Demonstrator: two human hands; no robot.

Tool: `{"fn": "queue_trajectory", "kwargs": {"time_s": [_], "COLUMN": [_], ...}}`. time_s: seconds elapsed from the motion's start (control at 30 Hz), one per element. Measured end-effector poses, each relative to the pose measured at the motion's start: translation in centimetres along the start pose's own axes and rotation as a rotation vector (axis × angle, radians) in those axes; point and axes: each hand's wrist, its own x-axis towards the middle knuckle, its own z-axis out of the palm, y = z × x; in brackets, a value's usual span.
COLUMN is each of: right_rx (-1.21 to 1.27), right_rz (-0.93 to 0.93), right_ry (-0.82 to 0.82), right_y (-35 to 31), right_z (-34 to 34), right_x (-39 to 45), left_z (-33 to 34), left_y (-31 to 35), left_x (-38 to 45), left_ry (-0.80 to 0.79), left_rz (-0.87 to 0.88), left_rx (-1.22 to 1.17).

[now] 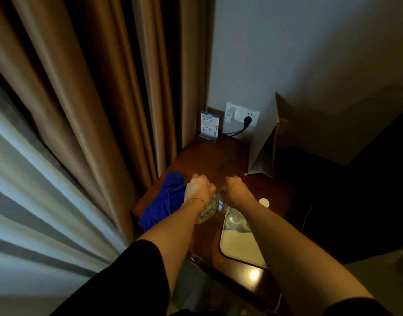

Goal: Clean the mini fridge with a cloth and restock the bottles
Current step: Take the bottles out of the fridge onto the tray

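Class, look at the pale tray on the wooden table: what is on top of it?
Clear glasses stand at the far end of the tray. The right forearm covers part of them, so their count is unclear.

A royal-blue cloth (164, 199) lies on a dark reddish-brown wooden bench (209, 160). One bottle (207, 212) carries a bright yellow label with dark lettering; a second, clear bottle (221, 205) wears a white and blue label. A pale cream tray (239, 247) holds clear glassware (236, 218). Tan-brown curtains (93, 87) hang beside white sheer drapes (25, 201) in vertical folds. The wall (310, 53) is grey-white, its socket plate (242, 116) white with a black plug (248, 120). A blue-and-white printed card (210, 125) stands nearby. Black sleeves (127, 281) cover the upper arms.
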Motion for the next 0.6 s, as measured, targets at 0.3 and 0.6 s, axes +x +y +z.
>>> {"fn": "queue_trajectory", "kwargs": {"time_s": [0.3, 0.6], "right_rx": [0.066, 0.101], "right_rz": [-0.069, -0.159], "right_ry": [0.038, 0.145], "right_y": [0.9, 1.4], "right_z": [0.2, -0.3], "right_x": [-2.1, -6.0], "left_z": [-0.5, -1.3], "left_y": [0.4, 1.0], "left_x": [-1.5, -5.9], "left_ry": [0.004, 0.070], "left_rz": [-0.019, -0.052], "left_rx": [0.051, 0.135]}}
